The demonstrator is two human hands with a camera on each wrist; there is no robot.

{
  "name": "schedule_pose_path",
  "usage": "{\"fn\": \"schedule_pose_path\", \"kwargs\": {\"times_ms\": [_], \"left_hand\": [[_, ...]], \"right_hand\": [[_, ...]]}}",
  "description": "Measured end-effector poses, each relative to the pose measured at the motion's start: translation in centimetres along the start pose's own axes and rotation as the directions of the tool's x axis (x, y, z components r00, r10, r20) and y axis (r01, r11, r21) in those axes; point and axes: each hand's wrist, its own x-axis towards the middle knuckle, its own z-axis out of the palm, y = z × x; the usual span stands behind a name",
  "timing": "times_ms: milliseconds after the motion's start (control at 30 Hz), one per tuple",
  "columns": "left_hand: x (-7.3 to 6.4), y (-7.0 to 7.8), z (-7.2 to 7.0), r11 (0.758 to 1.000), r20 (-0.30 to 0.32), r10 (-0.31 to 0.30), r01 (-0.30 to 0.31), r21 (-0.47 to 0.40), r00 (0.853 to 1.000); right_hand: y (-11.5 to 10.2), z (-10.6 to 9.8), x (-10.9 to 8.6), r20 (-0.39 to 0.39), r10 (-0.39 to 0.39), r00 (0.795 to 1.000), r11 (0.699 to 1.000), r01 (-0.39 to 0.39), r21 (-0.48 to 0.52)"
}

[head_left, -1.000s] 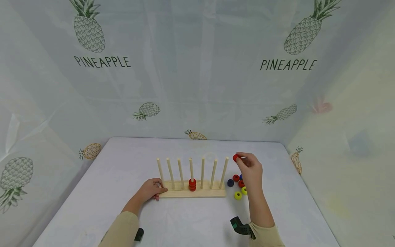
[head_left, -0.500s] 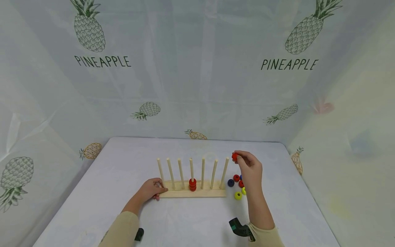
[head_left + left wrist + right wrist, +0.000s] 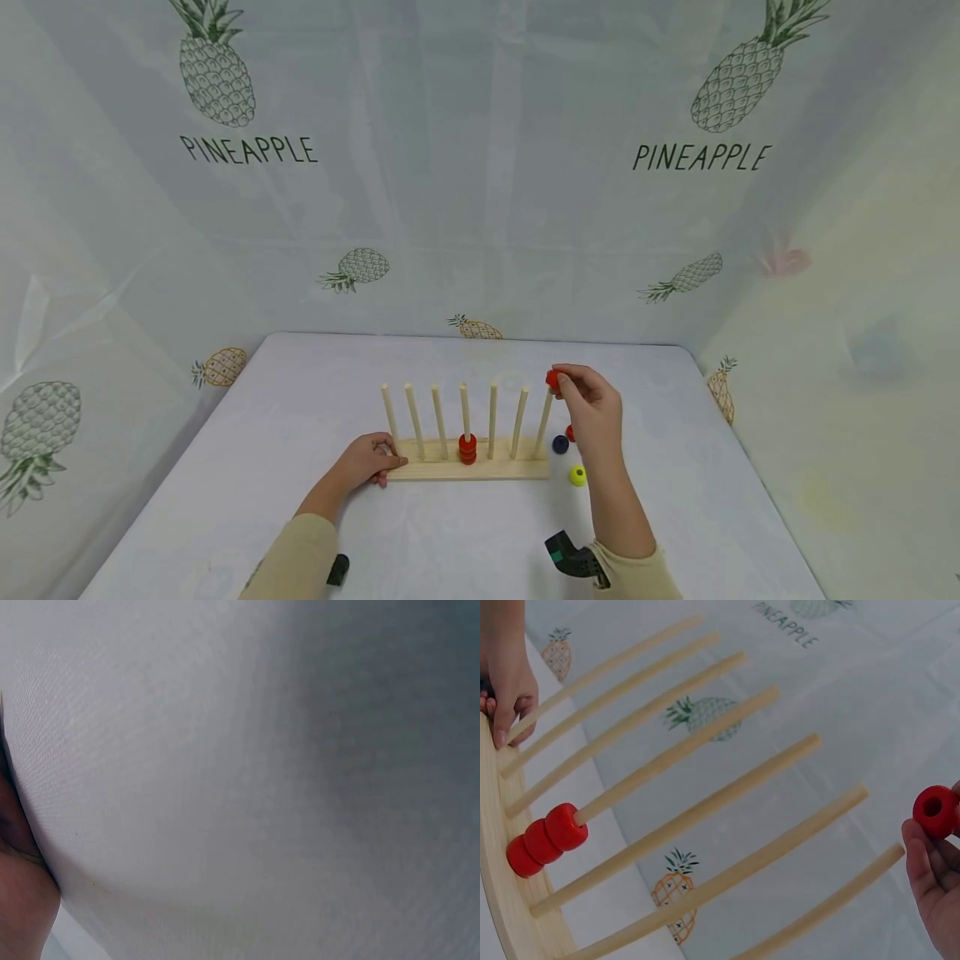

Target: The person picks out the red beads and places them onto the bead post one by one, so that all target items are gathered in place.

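My right hand [image 3: 595,408] pinches a red bead [image 3: 553,380] between thumb and fingertips. In the head view the bead overlaps the top of the rightmost peg; the right wrist view shows its hole and a gap between bead [image 3: 935,812] and peg tip [image 3: 895,853]. A wooden peg board [image 3: 480,472] with a row of upright pegs lies in front of me. Several red beads [image 3: 546,838] are stacked on its middle peg. My left hand [image 3: 367,458] grips the board's left end, thumb on top and fingers at the edge. The left wrist view shows mostly white tabletop.
Right of the board lie loose beads: a dark blue bead [image 3: 560,444], a yellow bead [image 3: 577,475] and a red bead [image 3: 571,433] partly behind my right hand. The white table [image 3: 337,367] ends at a curtain [image 3: 480,192] printed with pineapples.
My right hand has moved left with the red bead, from beside the rightmost peg to its top, and now covers more of the loose beads. The left hand and board stay put.
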Motion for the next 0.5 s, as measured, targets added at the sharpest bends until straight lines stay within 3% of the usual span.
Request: {"fn": "schedule_pose_path", "kwargs": {"times_ms": [500], "left_hand": [[-0.1, 0.1, 0.0, 1.0, -0.002, 0.019, -0.019, -0.004, 1.0]], "right_hand": [[-1.2, 1.6, 0.3, 0.081, -0.046, 0.996, 0.996, 0.04, 0.076]]}}
